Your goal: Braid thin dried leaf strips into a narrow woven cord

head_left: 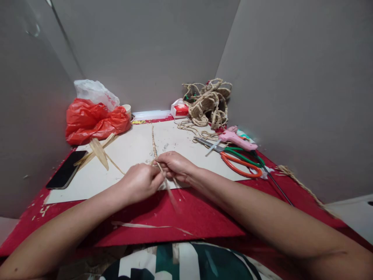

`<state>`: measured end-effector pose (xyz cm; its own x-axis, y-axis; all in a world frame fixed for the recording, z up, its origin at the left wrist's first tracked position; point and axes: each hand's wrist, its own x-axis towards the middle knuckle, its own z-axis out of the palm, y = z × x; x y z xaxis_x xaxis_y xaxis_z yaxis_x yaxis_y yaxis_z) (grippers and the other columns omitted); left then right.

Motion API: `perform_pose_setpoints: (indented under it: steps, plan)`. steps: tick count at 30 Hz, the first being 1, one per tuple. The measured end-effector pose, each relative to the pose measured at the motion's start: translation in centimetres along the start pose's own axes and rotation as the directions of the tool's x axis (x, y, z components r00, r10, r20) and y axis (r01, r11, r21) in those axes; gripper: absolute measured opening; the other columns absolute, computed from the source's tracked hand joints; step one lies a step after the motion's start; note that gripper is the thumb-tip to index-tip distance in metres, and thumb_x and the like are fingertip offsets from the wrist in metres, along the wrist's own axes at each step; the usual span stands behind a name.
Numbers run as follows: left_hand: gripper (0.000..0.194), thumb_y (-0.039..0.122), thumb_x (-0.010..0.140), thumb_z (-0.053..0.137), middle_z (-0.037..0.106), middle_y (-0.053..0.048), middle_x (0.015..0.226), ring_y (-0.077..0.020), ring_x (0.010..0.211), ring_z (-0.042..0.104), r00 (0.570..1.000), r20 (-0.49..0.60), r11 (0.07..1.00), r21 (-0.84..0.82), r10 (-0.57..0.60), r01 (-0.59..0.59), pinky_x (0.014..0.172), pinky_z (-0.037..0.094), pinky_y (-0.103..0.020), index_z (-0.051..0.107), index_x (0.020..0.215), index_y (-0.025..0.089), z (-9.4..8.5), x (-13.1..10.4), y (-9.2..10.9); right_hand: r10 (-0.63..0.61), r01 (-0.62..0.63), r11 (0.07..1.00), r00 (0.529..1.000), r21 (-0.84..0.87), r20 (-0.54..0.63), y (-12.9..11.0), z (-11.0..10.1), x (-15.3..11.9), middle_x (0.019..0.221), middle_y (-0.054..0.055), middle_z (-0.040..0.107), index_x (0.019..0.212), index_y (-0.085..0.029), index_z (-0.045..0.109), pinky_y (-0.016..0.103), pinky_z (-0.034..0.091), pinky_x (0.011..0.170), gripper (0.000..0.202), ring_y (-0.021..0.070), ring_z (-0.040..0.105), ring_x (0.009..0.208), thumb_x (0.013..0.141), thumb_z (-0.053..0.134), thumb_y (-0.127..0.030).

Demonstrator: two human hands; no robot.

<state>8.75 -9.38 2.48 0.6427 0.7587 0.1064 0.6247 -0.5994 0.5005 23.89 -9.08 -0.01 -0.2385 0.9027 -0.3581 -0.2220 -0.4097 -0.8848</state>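
A thin twisted straw cord [154,140] runs down the white board [131,144] toward me, its near end between my hands. My right hand [175,163] pinches the cord where it splits into loose strands. Close beside it, my left hand [142,179] is closed on straw strands, most of them hidden behind the fingers. Loose strand ends [171,194] hang below the hands over the red cloth, partly blurred. Left of my hands, flat straw strips [99,153] lie crossed on the board, and one narrow strip reaches toward my left hand.
At left are a black phone [66,170], a red plastic bag [93,120] and a paper cup [127,109]. Orange-and-green-handled scissors [241,165] and a pink glue gun [237,140] lie right. A heap of coiled straw rope [208,105] stands behind, by a tissue pack [180,110].
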Motion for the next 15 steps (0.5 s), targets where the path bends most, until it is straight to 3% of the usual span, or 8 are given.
perform_pose_setpoints:
  steps: [3,4,7,9,12,15]
  plan:
    - [0.027,0.035,0.087,0.047,0.053,-0.001,0.061,-0.0132,0.058,0.045,0.953,-0.284,0.983,-0.173,-0.103,0.054,0.06,0.031,-0.026,0.055,0.067,0.018,-1.1,1.2,-1.3,-0.022,0.02,0.999,0.998,0.034,0.053,-0.3,-0.3,0.1,0.043,-0.012,0.022,0.061,-0.015,0.046,0.015,0.008,0.034,0.016,0.0013,0.013,0.035,0.075,0.054,-0.015]
    - [0.026,0.036,0.086,0.048,0.056,-0.002,0.066,-0.0134,0.062,0.047,0.951,-0.277,0.958,-0.281,-0.135,0.054,0.062,0.033,-0.025,0.056,0.071,0.017,-0.9,1.7,-1.8,-0.025,0.022,0.999,0.997,0.037,0.075,-0.3,-0.3,0.2,0.044,-0.012,0.021,0.062,-0.015,0.047,0.015,0.008,0.035,0.015,0.0012,0.012,0.036,0.074,0.055,-0.017]
    - [0.034,0.042,0.087,0.045,0.049,0.001,0.059,-0.0101,0.054,0.043,0.981,0.045,0.735,-0.656,-0.189,0.171,0.056,0.035,-0.024,0.051,0.065,0.016,0.6,2.5,-3.0,-0.024,0.022,1.0,0.989,0.016,0.147,-0.2,-0.6,0.4,0.044,-0.012,0.024,0.064,-0.014,0.049,0.014,0.008,0.035,0.015,0.0013,0.012,0.037,0.073,0.058,-0.022]
    - [0.033,0.042,0.087,0.045,0.042,0.004,0.054,-0.0075,0.045,0.037,0.964,0.137,0.54,-0.807,-0.227,0.242,0.047,0.03,-0.022,0.048,0.066,0.017,1.6,2.6,-3.3,-0.02,0.025,0.999,0.985,-0.027,0.169,0.0,-0.9,0.6,0.044,-0.012,0.025,0.064,-0.014,0.05,0.015,0.008,0.035,0.017,0.0015,0.013,0.038,0.071,0.061,-0.025]
    - [0.033,0.042,0.085,0.052,0.03,0.008,0.048,-0.0041,0.037,0.021,0.94,0.26,0.486,-0.806,-0.22,0.337,0.039,0.015,-0.021,0.047,0.064,0.017,1.8,2.6,-3.4,-0.003,0.023,0.992,0.987,-0.125,0.163,0.1,-1.2,0.8,0.044,-0.012,0.025,0.067,-0.014,0.051,0.016,0.009,0.036,0.02,0.002,0.013,0.037,0.072,0.063,-0.03]
    - [0.03,0.039,0.083,0.056,0.028,0.009,0.047,-0.0027,0.036,0.017,0.937,0.281,0.496,-0.795,-0.207,0.348,0.038,0.009,-0.022,0.054,0.066,0.015,1.2,2.6,-3.5,-0.027,0.064,0.972,0.986,-0.228,0.162,0.0,-1.5,0.8,0.043,-0.011,0.026,0.07,-0.014,0.053,0.018,0.01,0.036,0.02,0.0026,0.015,0.036,0.076,0.061,-0.032]
